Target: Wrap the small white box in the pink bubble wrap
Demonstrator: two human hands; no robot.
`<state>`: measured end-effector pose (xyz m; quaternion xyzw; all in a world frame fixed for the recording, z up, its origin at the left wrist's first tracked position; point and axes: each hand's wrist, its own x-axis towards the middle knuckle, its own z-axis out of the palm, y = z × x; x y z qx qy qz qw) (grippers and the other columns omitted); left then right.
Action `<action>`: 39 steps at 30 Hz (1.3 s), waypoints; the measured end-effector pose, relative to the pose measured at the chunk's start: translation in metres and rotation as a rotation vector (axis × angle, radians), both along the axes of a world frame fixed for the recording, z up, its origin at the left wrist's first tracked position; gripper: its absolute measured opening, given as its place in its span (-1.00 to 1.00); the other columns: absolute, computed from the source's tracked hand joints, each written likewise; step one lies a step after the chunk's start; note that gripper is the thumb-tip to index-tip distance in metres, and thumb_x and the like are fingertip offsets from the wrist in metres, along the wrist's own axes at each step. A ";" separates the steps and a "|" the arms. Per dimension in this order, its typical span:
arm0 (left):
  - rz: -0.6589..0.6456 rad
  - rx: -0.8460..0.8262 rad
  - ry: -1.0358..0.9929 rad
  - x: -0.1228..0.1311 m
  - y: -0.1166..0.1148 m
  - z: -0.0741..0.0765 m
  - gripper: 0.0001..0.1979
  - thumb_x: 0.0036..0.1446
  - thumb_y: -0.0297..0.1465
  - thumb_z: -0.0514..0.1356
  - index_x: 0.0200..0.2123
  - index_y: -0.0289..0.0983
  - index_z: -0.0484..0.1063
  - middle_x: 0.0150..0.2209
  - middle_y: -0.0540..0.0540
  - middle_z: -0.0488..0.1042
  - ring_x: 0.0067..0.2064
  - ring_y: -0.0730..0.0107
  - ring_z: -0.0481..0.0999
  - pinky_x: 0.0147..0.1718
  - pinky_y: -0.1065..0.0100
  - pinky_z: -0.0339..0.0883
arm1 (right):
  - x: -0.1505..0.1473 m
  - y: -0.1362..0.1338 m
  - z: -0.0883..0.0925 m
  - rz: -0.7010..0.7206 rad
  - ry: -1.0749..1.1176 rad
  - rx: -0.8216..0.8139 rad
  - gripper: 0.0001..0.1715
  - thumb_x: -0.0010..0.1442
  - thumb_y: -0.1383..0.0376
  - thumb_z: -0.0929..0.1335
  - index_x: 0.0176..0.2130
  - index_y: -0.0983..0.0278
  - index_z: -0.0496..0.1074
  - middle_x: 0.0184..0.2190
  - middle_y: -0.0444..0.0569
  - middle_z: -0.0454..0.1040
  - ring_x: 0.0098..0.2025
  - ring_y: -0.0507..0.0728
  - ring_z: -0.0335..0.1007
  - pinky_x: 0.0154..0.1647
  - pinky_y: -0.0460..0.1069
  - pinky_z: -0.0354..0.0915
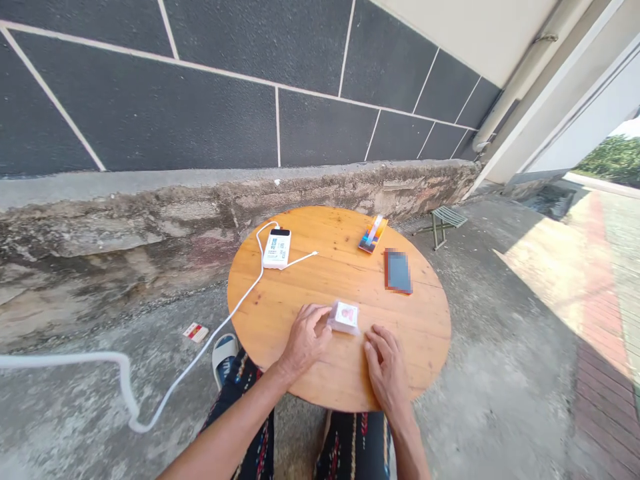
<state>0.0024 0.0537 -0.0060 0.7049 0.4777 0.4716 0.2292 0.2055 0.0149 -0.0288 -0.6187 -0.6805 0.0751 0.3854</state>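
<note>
Fingers of the left hand (305, 337) grip the side of a small white box (345, 317) near the front of the round table (300, 293); the right hand (386, 365) lies open and flat just beside it. The grip looks light, steadying rather than lifting.

On the table (320, 293): one power bank (277, 249), one phone (398, 271), one small box (345, 317), one colourful packet (373, 235); beyond it, one stool (447, 220).

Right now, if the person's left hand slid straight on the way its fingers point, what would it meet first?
The small white box. The left hand points away and rightward across the round wooden table, and the box sits right at its fingertips, apparently already touching them. Nothing lies between.
</note>
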 end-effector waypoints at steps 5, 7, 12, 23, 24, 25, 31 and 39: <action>0.026 0.001 0.022 0.002 -0.001 -0.001 -0.63 -0.07 -0.63 0.06 -0.18 -0.26 0.43 -0.19 -0.09 0.46 -0.09 0.25 0.39 -0.04 0.22 0.30 | -0.003 -0.004 -0.005 0.012 -0.145 -0.011 -0.69 0.22 0.26 0.23 -0.08 0.27 0.43 0.04 0.09 0.35 0.11 0.24 0.19 0.14 0.24 0.11; 0.022 0.005 0.023 0.002 -0.001 -0.001 -0.65 -0.06 -0.63 0.04 -0.20 -0.26 0.44 -0.20 -0.09 0.47 -0.10 0.27 0.40 -0.05 0.23 0.30 | -0.004 -0.004 -0.004 0.009 -0.147 -0.011 -0.69 0.22 0.26 0.23 -0.08 0.27 0.42 0.05 0.08 0.35 0.11 0.24 0.18 0.14 0.23 0.11; -0.001 0.024 0.005 0.003 -0.002 0.001 -0.64 -0.08 -0.62 0.03 -0.23 -0.25 0.46 -0.21 -0.09 0.47 -0.09 0.25 0.41 -0.06 0.22 0.32 | -0.001 -0.004 -0.004 0.007 -0.148 0.001 -0.69 0.22 0.26 0.23 -0.08 0.26 0.42 0.04 0.07 0.36 0.10 0.24 0.19 0.13 0.25 0.10; -0.033 -0.009 -0.005 0.003 -0.005 0.010 -0.83 0.11 -0.38 0.14 -0.23 -0.25 0.46 -0.20 -0.13 0.47 -0.12 0.25 0.44 -0.08 0.22 0.33 | 0.001 -0.003 -0.007 0.018 -0.142 0.015 -0.70 0.21 0.27 0.24 -0.09 0.27 0.43 0.04 0.09 0.35 0.09 0.26 0.19 0.12 0.26 0.11; -0.027 -0.010 -0.005 0.003 -0.005 0.010 -0.84 0.13 -0.37 0.14 -0.24 -0.25 0.46 -0.21 -0.13 0.47 -0.12 0.25 0.44 -0.08 0.23 0.33 | 0.001 -0.003 -0.007 0.019 -0.146 0.013 -0.70 0.21 0.27 0.24 -0.09 0.27 0.43 0.04 0.09 0.35 0.09 0.26 0.20 0.13 0.26 0.11; -0.022 -0.010 -0.005 0.003 -0.005 0.010 -0.84 0.14 -0.36 0.13 -0.24 -0.25 0.47 -0.21 -0.13 0.48 -0.12 0.26 0.44 -0.08 0.23 0.33 | 0.001 -0.003 -0.007 0.020 -0.151 0.011 -0.70 0.21 0.26 0.24 -0.09 0.27 0.43 0.04 0.09 0.36 0.09 0.26 0.19 0.13 0.26 0.11; -0.012 -0.015 -0.011 0.003 -0.001 0.009 -0.87 0.13 -0.40 0.15 -0.26 -0.26 0.47 -0.23 -0.12 0.48 -0.14 0.28 0.43 -0.09 0.23 0.33 | 0.000 -0.002 -0.006 0.016 -0.196 0.004 -0.64 0.21 0.25 0.23 -0.02 0.28 0.38 0.05 0.09 0.35 0.10 0.27 0.19 0.11 0.25 0.11; -0.005 0.019 -0.049 0.002 0.001 0.005 -0.89 0.09 -0.41 0.19 -0.28 -0.25 0.47 -0.23 -0.10 0.47 -0.14 0.29 0.44 -0.09 0.24 0.33 | -0.009 -0.002 -0.006 0.134 -0.294 -0.015 -0.43 0.21 0.25 0.23 0.20 0.24 0.14 0.14 0.06 0.30 0.23 0.26 0.08 0.18 0.28 0.00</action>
